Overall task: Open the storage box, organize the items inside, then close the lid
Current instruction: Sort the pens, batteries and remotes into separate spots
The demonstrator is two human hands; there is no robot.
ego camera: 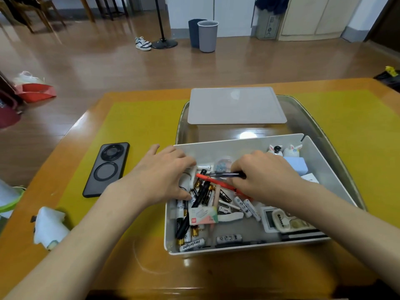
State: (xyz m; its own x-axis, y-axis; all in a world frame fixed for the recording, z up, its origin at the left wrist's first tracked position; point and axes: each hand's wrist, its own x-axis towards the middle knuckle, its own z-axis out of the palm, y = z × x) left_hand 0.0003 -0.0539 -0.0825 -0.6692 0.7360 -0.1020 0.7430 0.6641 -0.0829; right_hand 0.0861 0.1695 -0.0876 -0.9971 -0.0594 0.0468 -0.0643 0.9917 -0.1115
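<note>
The white storage box [320,156] stands open on the table, full of loose batteries [191,244], pens, a small staples carton [203,215] and little figurines [292,150]. Its grey lid [237,106] lies flat behind it on a clear tray [313,124]. My right hand [262,174] is inside the box, its fingers closed around a dark pen [225,175], with an orange pen [218,183] just beneath it. My left hand [164,176] reaches over the box's left wall, fingers curled down among the batteries; whether it grips anything is hidden.
A black phone [107,168] lies face down to the left of the box on the yellow mat [134,131]. Crumpled white paper [49,228] sits near the table's front left. Two bins [205,35] and shoes stand on the floor beyond.
</note>
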